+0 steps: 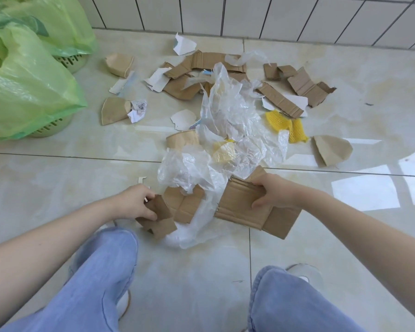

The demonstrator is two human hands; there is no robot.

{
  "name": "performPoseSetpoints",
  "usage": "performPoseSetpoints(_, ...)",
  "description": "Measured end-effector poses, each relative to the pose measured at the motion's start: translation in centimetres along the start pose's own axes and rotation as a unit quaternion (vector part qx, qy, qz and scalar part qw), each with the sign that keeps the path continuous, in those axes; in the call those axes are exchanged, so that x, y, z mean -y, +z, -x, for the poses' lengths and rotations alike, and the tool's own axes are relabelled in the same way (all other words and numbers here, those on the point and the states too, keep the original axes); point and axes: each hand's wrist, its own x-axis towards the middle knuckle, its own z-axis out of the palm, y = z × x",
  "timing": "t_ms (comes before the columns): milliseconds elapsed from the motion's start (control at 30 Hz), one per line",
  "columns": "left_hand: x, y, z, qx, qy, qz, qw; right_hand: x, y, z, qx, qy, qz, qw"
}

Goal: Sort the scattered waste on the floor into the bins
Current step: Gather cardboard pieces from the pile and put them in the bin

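Left hand [139, 202]: clamped on small cardboard piece [159, 220]
Right hand [273, 191]: gripping large cardboard piece [240, 207]
Bins [50, 127]: green-bagged, far left

A single head-worn wide-angle view looks steeply down, probably from a crouch, close over the floor [58, 168].

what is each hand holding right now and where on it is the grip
The left hand grips a small folded cardboard piece at its upper left end. The right hand holds a larger cardboard piece by its top right edge.
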Motion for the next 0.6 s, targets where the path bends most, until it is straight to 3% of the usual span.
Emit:
performPoseSetpoints(167, -0.7, -3.5, -0.6, -0.001, -0.028, 0.070, 0.997, 1.6, -2.0, -1.7, -0.007, 0.016, -0.046, 0.999)
performPoseSetpoints(400, -0.3, -8.9, -0.4, -0.051, 0.009, 0.096, 0.994, 4.9, -4.9, -3.8, -0.033, -0.014, -0.095, 0.995)
performPoseSetpoints(500, 0.3, -10.9, -0.6, -0.052, 0.021, 0.086, 0.995, 6.9, -6.3, -4.6, -0.058, -0.004, -0.119, 0.991)
performPoseSetpoints(600, 1.6, -11.6, -0.6, -0.016, 0.008, 0.027, 0.999, 9.2, -6.7, -5.5, -0.035, -0.014, -0.089, 0.995)
